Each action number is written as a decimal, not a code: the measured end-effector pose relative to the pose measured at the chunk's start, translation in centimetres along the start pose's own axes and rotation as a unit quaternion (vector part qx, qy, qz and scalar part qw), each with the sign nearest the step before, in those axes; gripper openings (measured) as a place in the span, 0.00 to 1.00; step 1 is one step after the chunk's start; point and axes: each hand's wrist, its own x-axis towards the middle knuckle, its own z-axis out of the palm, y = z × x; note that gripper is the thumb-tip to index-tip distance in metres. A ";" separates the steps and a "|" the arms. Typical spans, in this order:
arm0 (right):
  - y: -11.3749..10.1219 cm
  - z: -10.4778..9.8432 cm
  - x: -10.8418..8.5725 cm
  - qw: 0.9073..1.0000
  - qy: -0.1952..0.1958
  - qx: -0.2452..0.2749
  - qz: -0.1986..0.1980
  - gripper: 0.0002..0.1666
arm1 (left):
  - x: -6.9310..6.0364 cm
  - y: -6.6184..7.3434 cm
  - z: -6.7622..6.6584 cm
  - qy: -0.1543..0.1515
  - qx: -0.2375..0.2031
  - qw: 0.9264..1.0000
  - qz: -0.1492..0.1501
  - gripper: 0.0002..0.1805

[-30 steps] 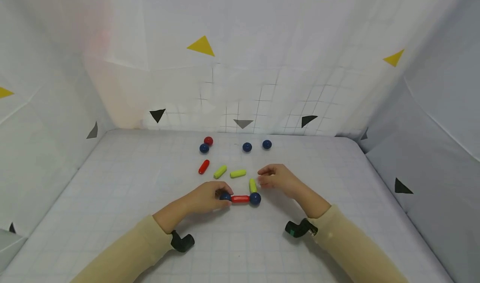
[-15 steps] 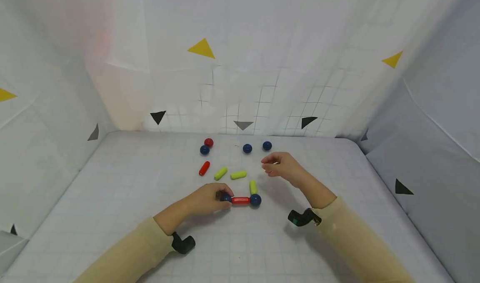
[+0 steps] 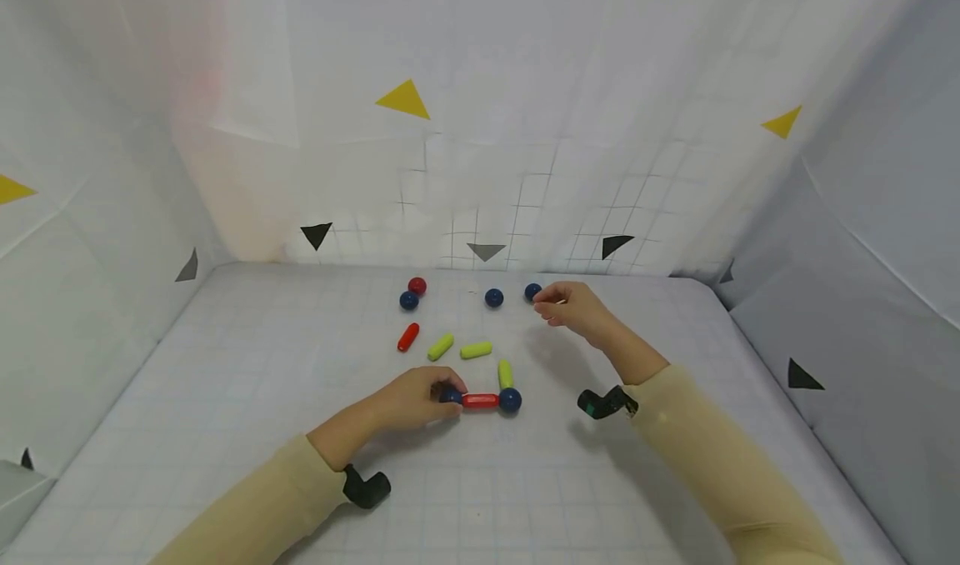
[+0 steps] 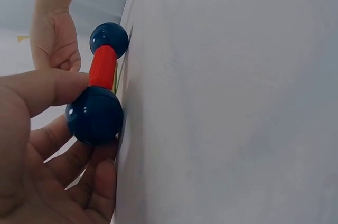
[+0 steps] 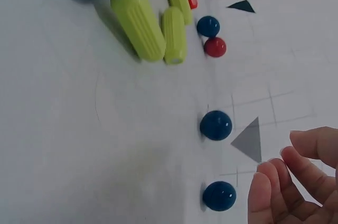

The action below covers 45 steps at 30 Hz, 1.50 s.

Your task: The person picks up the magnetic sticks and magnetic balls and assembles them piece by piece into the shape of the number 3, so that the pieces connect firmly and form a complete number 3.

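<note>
The thumb and fingers of the left hand (image 3: 416, 397) are clamping on the held ball (image 4: 95, 115), a blue one, at the left end of the joined red stick (image 3: 480, 401). The fingers of the right hand (image 3: 573, 311) are curving loosely, thumb and fingertips standing a little apart and gripping nothing; they are hovering just beside the far ball (image 5: 219, 196), blue too, which is lying near the table's far edge, right of its middle. From the held ball, the joined red stick is running parallel to the near edge and touching the blue corner ball (image 3: 510, 401); against that ball the joined yellow stick (image 3: 505, 374) is pointing toward the far edge. This chain is resting around the middle of the table (image 3: 480, 498). Beyond it, two loose yellow sticks (image 3: 476, 350) are lying near each other, and the loose red stick (image 3: 408, 337) is slanting just left of them. Nearer the far edge, the left blue ball (image 3: 408, 300) is sitting against the red ball (image 3: 417, 286), while the middle blue ball (image 3: 493, 297) is sitting between this pair and the far ball. Beige sleeves (image 3: 251, 498) are crossing the near edge, with a black device (image 3: 366, 487) showing at each cuff.
</note>
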 end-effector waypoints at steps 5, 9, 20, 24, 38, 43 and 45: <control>0.5 -0.1 1.4 0.999 0.031 -0.010 -0.004 0.19 | 0.0 0.0 -0.1 0.001 0.002 1.000 0.002 0.12; 1.2 0.0 2.5 0.998 0.055 -0.010 -0.020 0.17 | 0.1 -0.1 0.0 -0.001 0.002 1.000 0.005 0.12; 3.5 0.8 5.0 0.988 0.143 -0.040 -0.031 0.16 | 0.3 -0.3 0.3 0.000 0.001 1.000 -0.001 0.12; 3.9 1.1 5.4 0.986 0.158 -0.043 -0.012 0.20 | 0.3 -0.3 0.3 -0.002 -0.001 1.000 -0.002 0.12; 4.5 1.9 6.7 0.990 0.142 -0.003 0.024 0.30 | 0.1 0.0 0.2 -0.001 -0.004 1.000 -0.013 0.13; 4.9 2.1 7.2 0.991 0.131 0.019 0.020 0.30 | 0.0 0.1 0.2 0.000 -0.002 1.000 -0.017 0.12; 5.1 2.1 7.4 0.991 0.131 0.024 0.020 0.29 | 0.0 0.1 0.1 0.000 -0.002 1.000 -0.017 0.12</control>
